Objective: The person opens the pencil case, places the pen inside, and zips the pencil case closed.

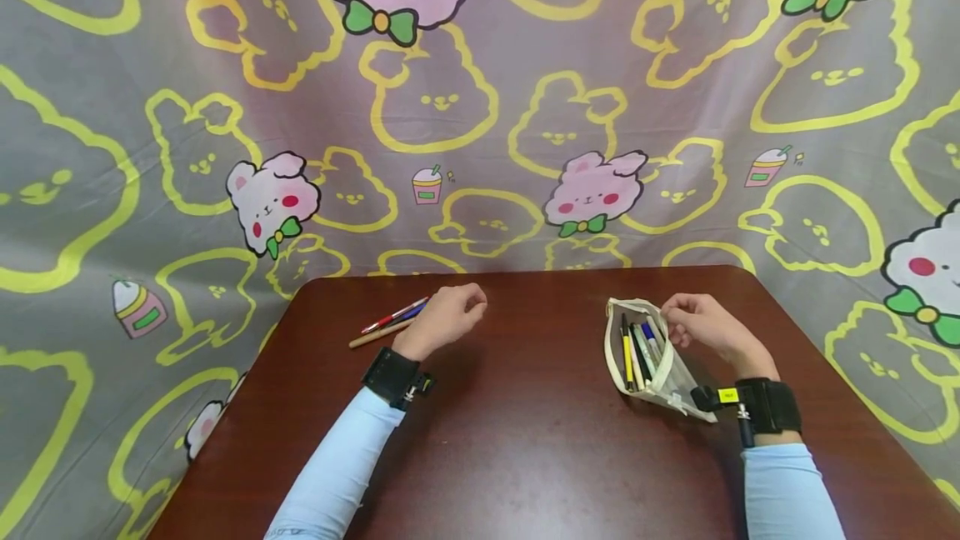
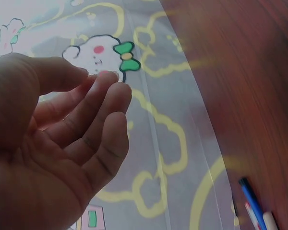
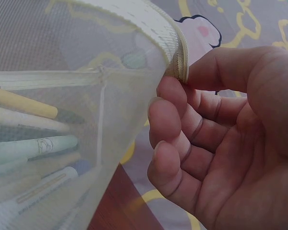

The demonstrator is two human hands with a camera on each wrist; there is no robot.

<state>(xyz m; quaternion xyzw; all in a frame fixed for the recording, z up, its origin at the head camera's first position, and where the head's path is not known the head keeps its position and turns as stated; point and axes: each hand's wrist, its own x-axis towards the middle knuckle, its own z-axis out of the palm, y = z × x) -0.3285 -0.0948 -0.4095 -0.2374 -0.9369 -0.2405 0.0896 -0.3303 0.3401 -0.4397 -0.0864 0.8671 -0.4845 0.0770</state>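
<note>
In the head view my right hand point(image 1: 708, 325) pinches the zipped edge of a cream mesh pencil case point(image 1: 681, 394), whose mouth gapes. Inside lie several pens point(image 1: 637, 352). The right wrist view shows thumb and forefinger on the zipper corner point(image 3: 178, 64), with pens point(image 3: 43, 146) visible through the mesh. My left hand point(image 1: 444, 319) hovers above the left part of the table, fingers loosely curled with nothing between them, as the left wrist view confirms. Behind it several pens point(image 1: 386, 322), red, blue and tan, lie together on the tabletop, partly hidden by the hand.
The dark reddish-brown table point(image 1: 517, 440) reaches back to a grey cloth point(image 1: 480, 107) printed with yellow outlines and white cartoon animals. This cloth also hangs at both sides. Each wrist wears a black strap point(image 1: 392, 375) with a small camera.
</note>
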